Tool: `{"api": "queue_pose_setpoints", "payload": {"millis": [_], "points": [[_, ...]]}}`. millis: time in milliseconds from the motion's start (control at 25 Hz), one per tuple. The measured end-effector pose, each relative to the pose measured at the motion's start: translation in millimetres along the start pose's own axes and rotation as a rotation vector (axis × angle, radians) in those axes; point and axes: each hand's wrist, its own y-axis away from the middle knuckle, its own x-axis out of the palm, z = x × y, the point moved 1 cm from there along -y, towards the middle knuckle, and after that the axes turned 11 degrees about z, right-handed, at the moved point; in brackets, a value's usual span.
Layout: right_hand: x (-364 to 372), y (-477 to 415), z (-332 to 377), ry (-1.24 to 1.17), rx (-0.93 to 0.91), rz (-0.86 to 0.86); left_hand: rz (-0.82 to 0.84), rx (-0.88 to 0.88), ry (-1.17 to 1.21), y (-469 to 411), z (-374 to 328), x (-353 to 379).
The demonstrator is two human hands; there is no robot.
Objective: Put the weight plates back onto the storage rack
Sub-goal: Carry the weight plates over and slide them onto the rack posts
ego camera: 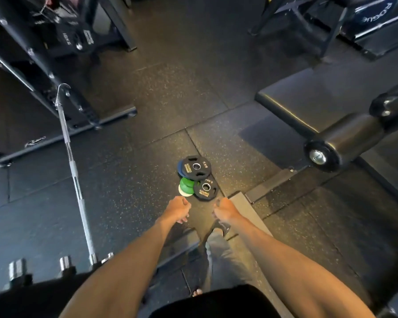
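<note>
Floor (147, 111): black rubber tiles flecked with pale specks and cut by straight seams. The widest bare stretch runs from the plates toward 12 o'clock.
Steel frame (78, 130): black square tubing at 10 o'clock, its foot rail lying flat on the floor. A black 10KG plate (67, 37) sits within it at 11 o'clock.
Bench pad (319, 97): a smooth black slab with rounded corners at 2 o'clock, well apart from the plates.
Roller (345, 138): a padded black cylinder with a chrome end cap at 3 o'clock.
Chrome bar (75, 175): straight with knurled bands and a hook on top, slanting from 10 to 7 o'clock.
Grey slab (248, 207): flat and matte, its corner just beside the plates at 4 o'clock.
Weight plates (195, 177): an overlapping pile on the floor near frame centre.
5KG plate (195, 166): black, round, with grip slots and a steel-ringed bore, resting on a blue plate (179, 168).
Smaller black plate (205, 187): same style, overlapping 2 green discs (185, 184).
Pale disc (182, 193): it peeks out under the green discs.
Left hand (178, 208): fingers loosely curled, holding nothing, just short of the pale disc.
Right hand (225, 211): fingers loosely curled, holding nothing, just beside the smaller black plate.
</note>
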Motion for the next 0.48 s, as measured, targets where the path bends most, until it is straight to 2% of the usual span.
{"api": "queue_pose_setpoints", "payload": {"millis": [240, 480], "points": [[-67, -85, 56, 0.03, 0.096, 0.014, -0.011, -0.081, -0.052, -96, -64, -58], [-81, -173, 75, -0.044, 0.099, 0.088, 0.005, -0.092, -0.076, -192, -88, -97]]}}
